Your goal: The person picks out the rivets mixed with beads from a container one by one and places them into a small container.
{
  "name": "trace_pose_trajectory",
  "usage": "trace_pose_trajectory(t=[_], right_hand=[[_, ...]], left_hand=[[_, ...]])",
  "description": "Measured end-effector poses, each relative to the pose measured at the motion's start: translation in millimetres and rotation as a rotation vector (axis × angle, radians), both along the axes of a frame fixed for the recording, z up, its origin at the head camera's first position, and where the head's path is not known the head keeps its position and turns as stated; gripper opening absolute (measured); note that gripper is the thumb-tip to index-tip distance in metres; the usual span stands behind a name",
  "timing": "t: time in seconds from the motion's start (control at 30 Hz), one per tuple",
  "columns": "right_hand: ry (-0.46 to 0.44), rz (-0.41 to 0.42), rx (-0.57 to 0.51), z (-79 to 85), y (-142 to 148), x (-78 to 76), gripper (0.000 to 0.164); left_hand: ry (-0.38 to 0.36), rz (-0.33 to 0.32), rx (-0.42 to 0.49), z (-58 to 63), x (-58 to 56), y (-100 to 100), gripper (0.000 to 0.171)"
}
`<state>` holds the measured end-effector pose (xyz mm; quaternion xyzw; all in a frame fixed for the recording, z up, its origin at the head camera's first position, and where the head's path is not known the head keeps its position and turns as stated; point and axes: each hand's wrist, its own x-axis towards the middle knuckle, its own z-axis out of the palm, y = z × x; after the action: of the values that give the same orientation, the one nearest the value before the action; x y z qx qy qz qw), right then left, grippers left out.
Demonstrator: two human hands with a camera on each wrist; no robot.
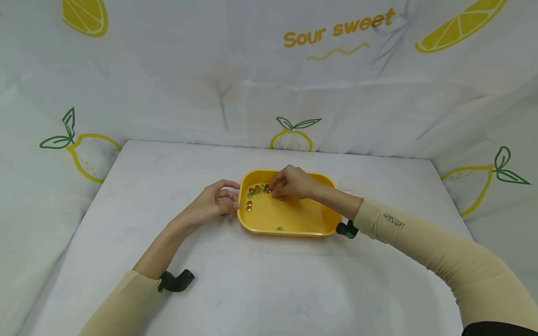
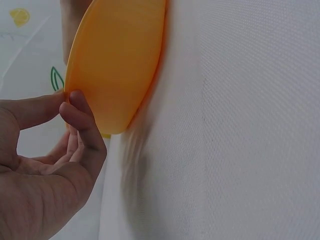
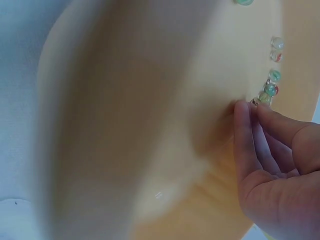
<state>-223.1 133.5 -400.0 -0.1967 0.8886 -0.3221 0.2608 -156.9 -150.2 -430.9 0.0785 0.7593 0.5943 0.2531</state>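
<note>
Left hand [image 1: 213, 201] loosely touches tray [image 1: 296, 218]; right hand [image 1: 293, 183] pinches a marble [image 3: 254, 102]; tray's row [image 1: 251, 190] seems mostly made (green one [image 1: 279, 228] waits by tray's near side).

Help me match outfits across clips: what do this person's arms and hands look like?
The left sleeve and right sleeve are beige, the right one bearing small dark lettering. A small dark device shows near the left cuff, another near the right. The left hand and right hand look ungloved.
</note>
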Motion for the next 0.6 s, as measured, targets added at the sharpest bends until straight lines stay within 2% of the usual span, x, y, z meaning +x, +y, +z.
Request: trace_pose_trajectory(t=[0.27,0.6], right_hand=[[0.036,0.03,0.025,-1.4,1.2,0.2,0.016],[0.013,0.028,0.043,-1.6,2.3,1.1,0.015]], left_hand=[[0.007,-0.002,0.006,1.3,1.2,0.3,0.057],[0.007,0.0,0.008,0.5,1.3,0.4,0.057]])
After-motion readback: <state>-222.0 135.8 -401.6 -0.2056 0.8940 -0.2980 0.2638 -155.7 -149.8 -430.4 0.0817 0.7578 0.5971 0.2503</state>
